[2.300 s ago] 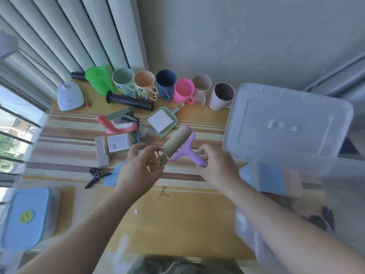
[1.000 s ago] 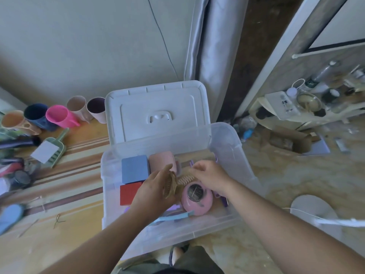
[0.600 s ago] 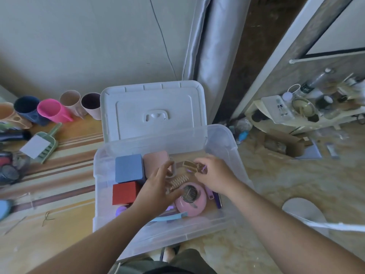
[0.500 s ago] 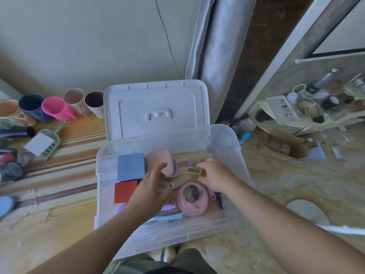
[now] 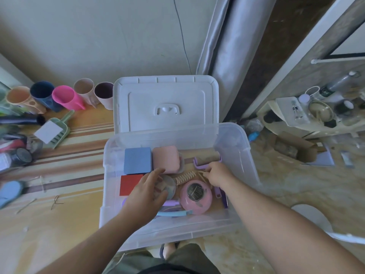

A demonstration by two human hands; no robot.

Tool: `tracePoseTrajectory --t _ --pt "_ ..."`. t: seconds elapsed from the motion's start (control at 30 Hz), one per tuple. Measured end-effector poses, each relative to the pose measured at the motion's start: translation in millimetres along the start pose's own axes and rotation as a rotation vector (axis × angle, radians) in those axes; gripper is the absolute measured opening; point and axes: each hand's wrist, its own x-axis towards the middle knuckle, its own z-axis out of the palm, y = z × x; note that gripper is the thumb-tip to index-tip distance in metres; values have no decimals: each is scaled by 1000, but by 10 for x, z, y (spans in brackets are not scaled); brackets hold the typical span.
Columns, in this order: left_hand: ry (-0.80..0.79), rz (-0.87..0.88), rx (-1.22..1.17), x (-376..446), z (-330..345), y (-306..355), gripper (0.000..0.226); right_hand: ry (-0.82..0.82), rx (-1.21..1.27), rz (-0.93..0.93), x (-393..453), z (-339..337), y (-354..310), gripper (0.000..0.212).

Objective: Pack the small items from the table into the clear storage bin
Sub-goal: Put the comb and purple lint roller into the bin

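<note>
The clear storage bin [image 5: 233, 128] stands in front of me, its white lid [image 5: 166, 103] leaning up behind it. Inside lie a blue box [image 5: 137, 160], a pink box [image 5: 165, 159], a red box [image 5: 129, 184], a pink round case [image 5: 195, 196] and a beige claw clip [image 5: 185, 177]. A purple lint roller [image 5: 209, 158] rests along the back wall. My right hand [image 5: 217, 174] is curled on its handle. My left hand [image 5: 146, 192] hovers with fingers spread over a round translucent item [image 5: 168, 186], holding nothing.
The striped table at left carries a row of cups [image 5: 65, 96], a green dustpan [image 5: 53, 130], a black tube and other small items. On the floor to the right are a cardboard box [image 5: 296, 150] and a low cluttered shelf [image 5: 308, 117].
Both hands carried the clip and lint roller from the table into the bin. The clip has left my left hand and lies on the bin floor; the roller now rests at the back.
</note>
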Motion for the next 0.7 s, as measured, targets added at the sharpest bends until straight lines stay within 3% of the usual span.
tracePoseTrajectory --t 0.07,0.1,0.17,0.23,0.27,0.43,0.6,0.7 --pt "-4 13 5 5 4 14 58 -51 -81 32 4 5 12 44" --pt "-5 25 6 10 6 22 57 -71 -107 40 -24 4 1 40" --pt "-11 51 12 20 10 40 55 -81 -122 83 -104 -7 -8 4" --pt "-16 64 19 23 11 56 54 -100 -161 96 -132 31 44 31" --pt "-17 66 20 22 12 59 54 -97 -142 92 -162 16 53 35" --pt "-14 96 -7 38 -19 95 54 -20 -61 60 -274 -275 75 15" --pt "-29 135 -13 76 -30 174 52 -226 -328 120 -509 -312 162 22" --pt "-48 149 -27 92 -22 223 50 -291 -348 138 -570 -106 172 24"
